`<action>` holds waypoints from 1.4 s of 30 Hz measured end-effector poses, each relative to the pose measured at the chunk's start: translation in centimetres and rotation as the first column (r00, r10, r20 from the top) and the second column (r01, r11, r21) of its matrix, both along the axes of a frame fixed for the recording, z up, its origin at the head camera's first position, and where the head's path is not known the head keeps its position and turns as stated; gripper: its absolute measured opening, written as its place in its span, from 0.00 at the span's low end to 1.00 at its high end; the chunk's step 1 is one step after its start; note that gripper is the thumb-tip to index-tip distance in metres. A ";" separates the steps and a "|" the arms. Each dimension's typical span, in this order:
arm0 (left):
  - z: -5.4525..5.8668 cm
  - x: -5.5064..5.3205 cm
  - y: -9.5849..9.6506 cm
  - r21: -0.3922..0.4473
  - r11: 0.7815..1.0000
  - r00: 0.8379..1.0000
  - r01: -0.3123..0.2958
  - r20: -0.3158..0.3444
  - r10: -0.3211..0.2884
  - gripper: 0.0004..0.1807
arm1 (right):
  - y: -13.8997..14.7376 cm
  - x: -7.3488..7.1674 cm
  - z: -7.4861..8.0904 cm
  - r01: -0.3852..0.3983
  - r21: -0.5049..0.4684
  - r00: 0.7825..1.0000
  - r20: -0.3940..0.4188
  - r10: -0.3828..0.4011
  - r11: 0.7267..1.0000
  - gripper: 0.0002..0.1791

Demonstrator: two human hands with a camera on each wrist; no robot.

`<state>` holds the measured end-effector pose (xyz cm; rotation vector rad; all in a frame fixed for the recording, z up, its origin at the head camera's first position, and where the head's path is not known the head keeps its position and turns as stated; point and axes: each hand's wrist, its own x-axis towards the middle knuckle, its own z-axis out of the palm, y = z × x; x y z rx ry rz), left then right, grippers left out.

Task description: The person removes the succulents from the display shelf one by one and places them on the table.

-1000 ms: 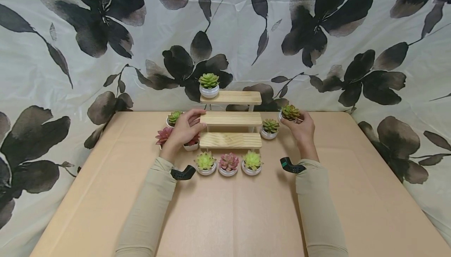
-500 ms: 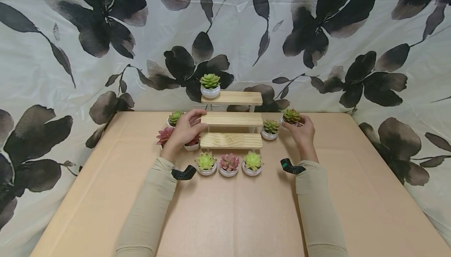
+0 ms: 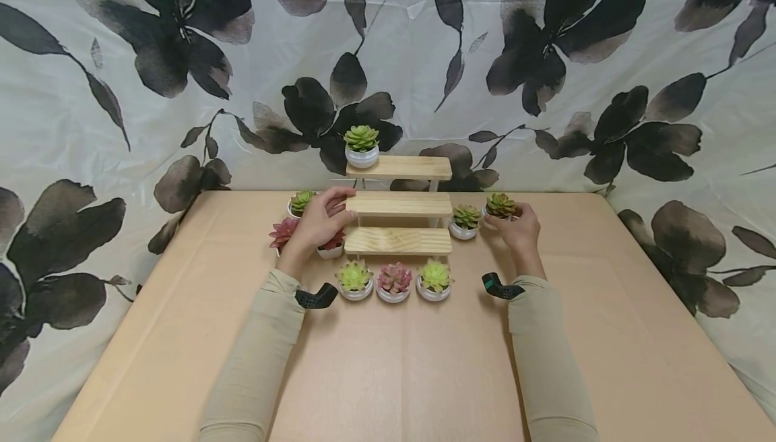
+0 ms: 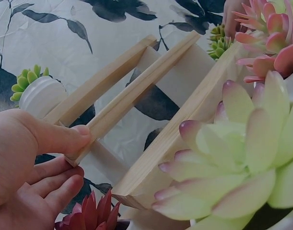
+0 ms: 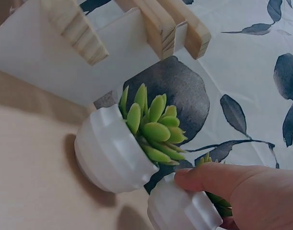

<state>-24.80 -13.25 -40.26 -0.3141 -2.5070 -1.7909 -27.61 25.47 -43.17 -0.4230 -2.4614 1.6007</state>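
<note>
My left hand point(image 3: 320, 225) holds the left end of the middle board point(image 3: 400, 204) of a three-step wooden display stand. In the left wrist view, the thumb point(image 4: 79, 136) lies on the board's end and the other fingers are beneath it. My right hand point(image 3: 520, 230) grips the white pot of a green succulent point(image 3: 500, 205) to the right of the stand. In the right wrist view that pot point(image 5: 180, 206) sits beside another potted green succulent point(image 5: 112, 148); whether it touches the table cannot be told. One potted succulent point(image 3: 362, 149) stands on the top board's left end.
Three potted succulents, the middle one pink point(image 3: 394, 281), line up before the stand. Green point(image 3: 300, 203) and red point(image 3: 282, 232) succulents stand at its left, partly hidden by my left hand. A floral cloth point(image 3: 436, 78) hangs behind the table point(image 3: 400, 374).
My right hand has lowered the succulent slightly. The left hand keeps its hold on the middle board, and the stand has not moved.
</note>
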 end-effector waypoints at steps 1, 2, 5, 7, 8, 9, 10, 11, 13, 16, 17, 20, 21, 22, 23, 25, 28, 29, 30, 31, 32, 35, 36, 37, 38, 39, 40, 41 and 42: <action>0.0 0.0 0.0 0.000 1.000 1.000 0.000 0.002 0.000 0.23 | 0.0 0.0 -0.1 -0.001 0.003 1.000 0.005 0.001 1.000 0.38; 0.0 0.0 0.0 0.001 1.000 1.000 0.001 0.004 -0.001 0.24 | 0.1 -0.1 -0.2 -0.001 0.005 1.000 0.010 0.001 1.000 0.38; 0.1 0.0 -0.1 0.003 1.000 1.000 0.003 0.005 -0.003 0.24 | 0.1 -0.2 -0.6 -0.001 0.010 1.000 0.020 0.001 1.000 0.38; 0.1 0.0 -0.1 0.003 1.000 1.000 0.005 0.006 -0.005 0.24 | 0.1 -0.2 -0.8 -0.005 0.020 1.000 0.025 0.005 1.000 0.38; 0.1 0.0 0.0 0.004 1.000 1.000 0.005 0.006 -0.005 0.24 | 0.1 -0.2 -0.9 -0.009 0.024 1.000 0.031 0.008 1.000 0.38; 0.1 0.0 0.0 0.004 1.000 1.000 0.006 0.006 -0.006 0.24 | 0.1 -0.3 -0.9 -0.013 0.028 0.999 0.037 0.011 1.000 0.39; 0.1 0.1 0.0 0.003 1.000 1.000 0.005 0.008 -0.005 0.24 | 0.1 -0.3 -1.0 -0.017 0.032 0.999 0.044 0.015 0.999 0.39; 0.1 0.1 0.0 0.003 1.000 1.000 0.006 0.008 -0.006 0.24 | 0.1 -0.3 -1.1 -0.019 0.031 0.999 0.052 0.018 0.999 0.40; 0.1 0.1 0.0 0.004 1.000 1.000 0.008 0.007 -0.008 0.24 | 0.1 -0.3 -1.1 -0.023 0.026 0.998 0.063 0.021 0.999 0.40; 0.1 0.1 0.0 0.007 1.000 1.000 0.009 0.008 -0.009 0.24 | 0.2 -0.3 -1.2 -0.029 0.026 0.997 0.068 0.027 0.999 0.40; 0.1 0.0 0.0 0.009 1.000 1.000 0.010 0.008 -0.010 0.24 | 0.3 -0.3 -1.2 -0.031 0.027 0.997 0.069 0.029 0.999 0.40; 0.0 0.0 -0.1 0.013 1.000 1.000 0.010 0.011 -0.010 0.24 | 0.4 -0.2 -1.1 -0.046 0.045 0.996 0.074 0.043 0.998 0.40; 0.0 0.0 -0.1 0.015 1.000 1.000 0.011 0.013 -0.011 0.24 | 0.4 -0.2 -1.1 -0.051 0.054 0.996 0.077 0.047 0.997 0.40; 0.0 0.0 -0.1 0.015 1.000 1.000 0.010 0.017 -0.010 0.24 | 0.4 -0.2 -1.0 -0.057 0.062 0.996 0.078 0.052 0.996 0.41; 0.0 -0.1 -0.1 0.017 1.000 1.000 0.010 0.021 -0.011 0.24 | 0.5 -0.1 -0.9 -0.061 0.066 0.995 0.078 0.056 0.996 0.41; 0.0 -0.1 -0.1 0.021 1.000 0.999 0.015 0.029 -0.016 0.24 | 0.5 -0.1 -0.8 -0.069 0.076 0.995 0.076 0.063 0.995 0.44; 0.4 0.1 0.0 0.027 0.999 0.999 0.025 0.037 -0.026 0.25 | 0.6 0.0 -0.4 -0.070 0.057 0.996 0.053 0.067 0.996 0.47; 0.7 0.3 0.1 0.028 0.999 0.999 0.029 0.036 -0.030 0.25 | 0.6 0.0 -0.3 -0.070 0.047 0.997 0.043 0.068 0.996 0.47; 1.1 0.6 0.2 0.028 0.999 0.999 0.032 0.037 -0.033 0.25 | 0.7 0.1 -0.1 -0.069 0.041 0.997 0.032 0.068 0.997 0.47; 1.4 0.9 0.3 0.027 0.999 0.999 0.035 0.037 -0.036 0.25 | 0.7 0.1 0.1 -0.069 0.030 0.997 0.022 0.068 0.997 0.47; 1.8 1.1 0.4 0.026 0.999 0.999 0.037 0.037 -0.037 0.25 | 0.7 0.2 0.2 -0.068 0.023 0.998 0.011 0.068 0.997 0.46; 2.2 1.5 0.6 0.022 0.999 0.999 0.039 0.029 -0.039 0.25 | 0.9 0.3 0.6 -0.069 0.027 0.997 -0.026 0.070 0.997 0.44; 2.3 1.6 0.6 0.020 0.999 0.999 0.038 0.028 -0.038 0.25 | 0.9 0.3 0.7 -0.067 0.029 0.997 -0.037 0.068 0.997 0.42; 2.3 1.6 0.5 0.017 0.999 0.999 0.038 0.026 -0.039 0.25 | 1.0 0.3 0.8 -0.066 0.028 0.997 -0.047 0.067 0.997 0.41; 2.3 1.6 0.5 0.014 0.999 0.999 0.038 0.025 -0.038 0.25 | 1.0 0.3 0.8 -0.065 0.028 0.996 -0.058 0.066 0.998 0.40; 2.3 1.7 0.5 0.011 0.999 0.999 0.038 0.023 -0.038 0.25 | 1.0 0.3 0.9 -0.064 0.028 0.995 -0.068 0.066 0.998 0.40; 2.7 2.0 0.6 0.009 0.999 0.999 0.038 0.027 -0.038 0.25 | 1.0 0.3 1.0 -0.063 0.026 0.995 -0.075 0.065 0.998 0.39; 2.8 2.0 0.6 0.009 0.999 0.999 0.037 0.028 -0.037 0.25 | 1.0 0.3 1.1 -0.064 0.025 0.994 -0.083 0.066 0.998 0.39; 2.8 2.0 0.6 0.008 0.999 0.999 0.037 0.028 -0.038 0.25 | 1.0 0.3 1.2 -0.065 0.026 0.994 -0.091 0.067 0.998 0.39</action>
